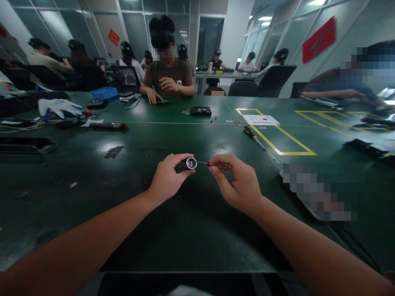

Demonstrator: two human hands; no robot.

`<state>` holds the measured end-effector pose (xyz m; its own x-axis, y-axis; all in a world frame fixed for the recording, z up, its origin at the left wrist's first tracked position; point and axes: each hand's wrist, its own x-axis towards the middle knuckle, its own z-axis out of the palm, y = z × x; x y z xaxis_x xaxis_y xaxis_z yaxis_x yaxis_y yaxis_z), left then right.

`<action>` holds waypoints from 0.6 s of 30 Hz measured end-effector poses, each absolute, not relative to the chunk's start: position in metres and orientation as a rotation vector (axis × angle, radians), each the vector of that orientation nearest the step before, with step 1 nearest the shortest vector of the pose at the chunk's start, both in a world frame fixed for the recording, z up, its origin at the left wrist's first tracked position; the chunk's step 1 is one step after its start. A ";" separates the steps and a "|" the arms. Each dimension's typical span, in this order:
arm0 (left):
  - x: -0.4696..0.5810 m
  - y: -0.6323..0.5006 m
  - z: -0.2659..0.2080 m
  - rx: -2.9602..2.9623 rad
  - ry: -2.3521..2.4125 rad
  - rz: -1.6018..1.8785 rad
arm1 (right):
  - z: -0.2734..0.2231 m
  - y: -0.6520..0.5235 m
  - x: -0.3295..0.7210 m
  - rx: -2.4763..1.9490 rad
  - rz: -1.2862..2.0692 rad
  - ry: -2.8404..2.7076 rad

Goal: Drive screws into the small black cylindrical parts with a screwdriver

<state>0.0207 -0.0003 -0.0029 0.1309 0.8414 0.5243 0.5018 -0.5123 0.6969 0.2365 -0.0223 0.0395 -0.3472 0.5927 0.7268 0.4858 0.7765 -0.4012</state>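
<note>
Between thumb and fingers, my left hand grips a small round connector with a silvery rim and dark holes in its face. My right hand is closed on a small screwdriver with a see-through handle and a red collar. The thin shaft points left, and its tip meets the right side of the connector's rim; whether it sits in a screw there is too small to tell. Both hands are just above the green table.
A yellow-and-black screwdriver lies beyond my right hand, near yellow tape and a white sheet. Right of me is a blurred-out flat device. White gloves, a blue tray and a black part lie farther off. A person sits opposite.
</note>
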 end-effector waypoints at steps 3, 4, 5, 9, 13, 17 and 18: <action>0.021 0.000 -0.002 2.087 1.268 1.347 | 0.041 -0.024 0.237 -0.807 0.141 -2.024; 0.021 0.000 -0.002 2.097 1.263 1.347 | 0.042 -0.024 0.237 -0.819 0.148 -2.021; 0.022 0.000 -0.001 2.111 1.264 1.345 | 0.042 -0.024 0.237 -0.837 0.158 -2.010; 0.024 -0.001 0.000 2.151 1.291 1.327 | 0.043 -0.023 0.239 -0.880 0.197 -1.947; 0.023 0.000 -0.002 2.118 1.247 1.325 | 0.043 -0.023 0.238 -0.813 0.174 -2.012; 0.022 0.001 -0.002 2.151 1.236 1.320 | 0.043 -0.022 0.237 -0.866 0.175 -1.980; 0.022 0.001 -0.002 2.156 1.242 1.322 | 0.043 -0.022 0.237 -0.889 0.181 -1.961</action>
<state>0.0225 0.0008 -0.0018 0.1928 0.8064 0.5591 0.5080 -0.5695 0.6462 0.2374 -0.0220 0.0427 -0.2926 0.6508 0.7006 0.5111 0.7257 -0.4606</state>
